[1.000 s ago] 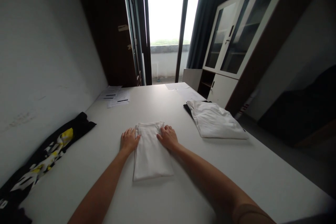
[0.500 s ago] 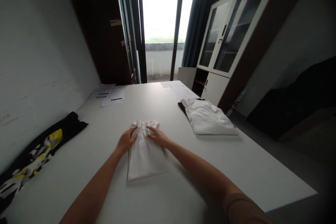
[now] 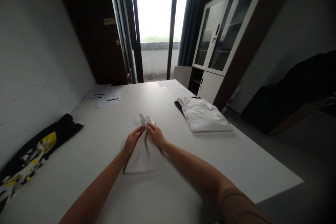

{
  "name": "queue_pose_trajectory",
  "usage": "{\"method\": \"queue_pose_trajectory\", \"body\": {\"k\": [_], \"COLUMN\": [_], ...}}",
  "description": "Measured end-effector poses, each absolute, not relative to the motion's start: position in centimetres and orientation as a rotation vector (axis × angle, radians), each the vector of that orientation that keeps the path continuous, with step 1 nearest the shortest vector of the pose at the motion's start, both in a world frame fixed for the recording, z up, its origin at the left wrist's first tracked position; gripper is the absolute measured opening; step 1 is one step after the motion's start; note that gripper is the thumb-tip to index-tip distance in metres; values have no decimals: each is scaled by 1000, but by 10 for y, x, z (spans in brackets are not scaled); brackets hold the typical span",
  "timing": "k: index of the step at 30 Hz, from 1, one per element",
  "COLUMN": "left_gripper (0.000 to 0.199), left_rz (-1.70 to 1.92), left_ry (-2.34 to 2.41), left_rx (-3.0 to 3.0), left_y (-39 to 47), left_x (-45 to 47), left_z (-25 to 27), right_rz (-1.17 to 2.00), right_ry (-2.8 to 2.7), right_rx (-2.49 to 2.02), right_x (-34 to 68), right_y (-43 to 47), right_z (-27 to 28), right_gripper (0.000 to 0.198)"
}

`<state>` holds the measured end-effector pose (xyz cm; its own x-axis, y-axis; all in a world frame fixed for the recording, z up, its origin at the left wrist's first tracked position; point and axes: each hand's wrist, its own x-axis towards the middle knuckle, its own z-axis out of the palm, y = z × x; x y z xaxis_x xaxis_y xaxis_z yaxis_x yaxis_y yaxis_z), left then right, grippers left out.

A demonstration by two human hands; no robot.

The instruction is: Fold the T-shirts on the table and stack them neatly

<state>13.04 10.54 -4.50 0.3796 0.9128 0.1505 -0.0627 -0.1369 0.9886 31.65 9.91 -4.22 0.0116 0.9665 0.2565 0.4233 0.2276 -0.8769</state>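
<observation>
A white folded cloth garment [image 3: 145, 159] lies on the white table, its far end bunched into a narrow neck while the near end spreads wide. My left hand [image 3: 134, 138] closes on the gathered part from the left. From the right, my right hand [image 3: 155, 133] pinches the same gathered neck, so the fingertips of both hands nearly meet there. A ruffled end of the cloth sticks up beyond the fingers. Whether the garment is a shirt or trousers I cannot tell.
Folded white clothing [image 3: 206, 115] rests on a black piece at the table's right edge. Black fabric with a yellow and white print [image 3: 39, 150] lies along the left wall. Papers [image 3: 107, 97] are at the far left. A glass-door cabinet [image 3: 217, 31] stands beyond the table [image 3: 262, 171].
Both hands have come closer together, drawing the far end of the white garment into a tight bunch that now rises. The near end has narrowed slightly, and the whole view has shifted a little.
</observation>
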Motion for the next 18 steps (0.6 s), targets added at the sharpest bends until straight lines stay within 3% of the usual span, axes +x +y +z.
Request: {"method": "queue_pose_trajectory", "body": {"k": [13,18], "left_gripper": [50,41], "left_rz": [940,1017], "left_ry": [922,795], "left_rx": [1369,1173], "left_y": [101,104], "left_x": [133,127], "left_z": [-42,-41], "right_rz": [687,670], "right_ry": [-1674,-1642], "right_rx": [-1574,-1554], "right_x": [316,317], "right_y": [90,95], "right_z": [-25,-27], "right_gripper": [39,24]}}
